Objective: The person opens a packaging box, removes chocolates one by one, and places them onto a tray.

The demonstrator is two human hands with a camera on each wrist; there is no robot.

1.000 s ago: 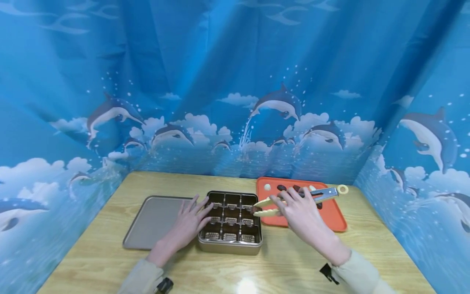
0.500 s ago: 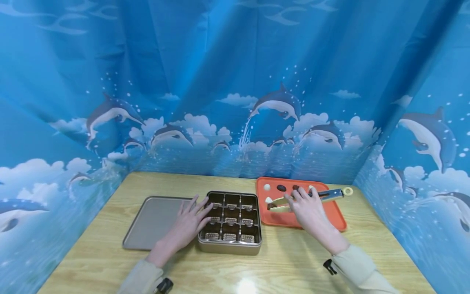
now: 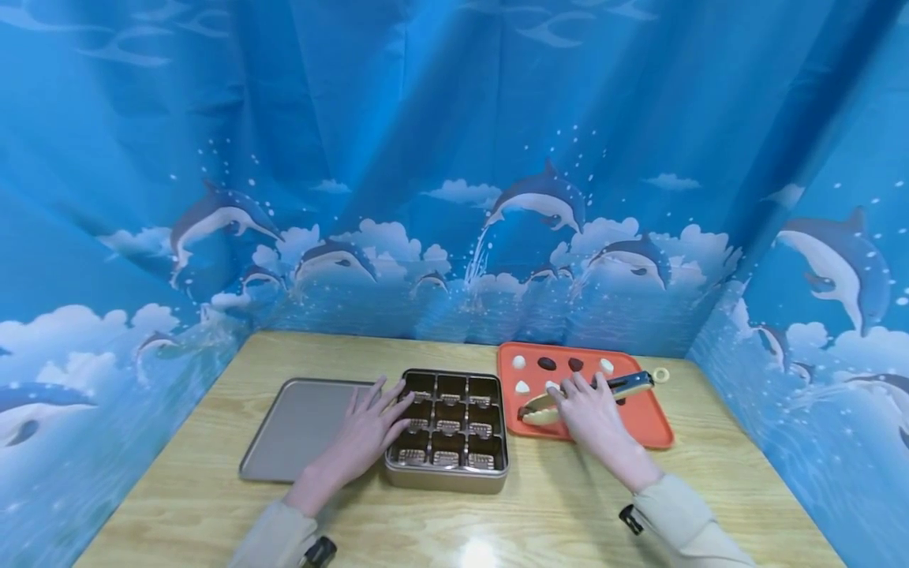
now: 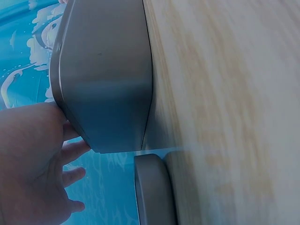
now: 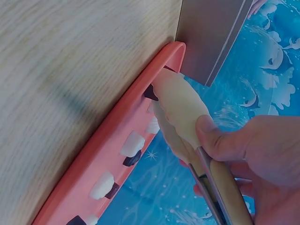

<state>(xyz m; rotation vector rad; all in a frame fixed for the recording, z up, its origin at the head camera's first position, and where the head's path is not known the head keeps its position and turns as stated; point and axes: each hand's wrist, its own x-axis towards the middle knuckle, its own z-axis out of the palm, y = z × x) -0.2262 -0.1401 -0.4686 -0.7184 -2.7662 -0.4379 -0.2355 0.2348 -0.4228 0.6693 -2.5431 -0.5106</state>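
My right hand (image 3: 591, 414) grips a pair of tongs (image 3: 629, 384) with cream tips and metal handles. In the right wrist view, the thumb presses one arm of the tongs (image 5: 180, 105). Their tips are low at the near left corner of the red tray (image 3: 649, 426), around a dark brown chocolate-like piece (image 3: 524, 412). White and dark pieces sit in spaced rows farther back on that tray. My left hand (image 3: 364, 438), fingers spread and fairly straight, rests at the left rim of a bronze metal box (image 3: 446, 480) divided into square compartments.
A flat grey metal tray (image 3: 291, 430) lies left of the box, partly under my left forearm in view. The red tray stands close to the box's right side. A blue dolphin-print curtain (image 3: 426, 197) rises behind the wooden table (image 3: 398, 528).
The tongs have moved right with the dark piece, from over the box's right edge to the red tray, then lower to its near left corner. My left hand stays at the box.
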